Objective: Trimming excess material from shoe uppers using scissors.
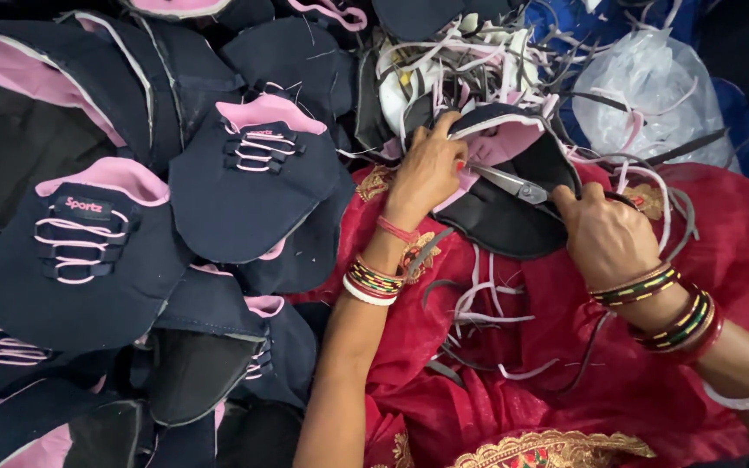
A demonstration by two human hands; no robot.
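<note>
**Trimming a shoe upper over your lap**

The upper [500, 195], navy with pink lining, sits above red cloth [565, 364]. Your left hand [426, 169] pinches its edge, fingers closed. Your right hand [604, 234] grips scissors [513, 184], blades parted at the lining. Offcut strips [478, 61] lie behind; a pile of uppers [244, 182] lies left.

left: shoe uppers [244, 186] piled tight | ahead: trimmings [478, 61], bag [652, 95] block | free: red cloth [513, 381] below the wrists
</note>
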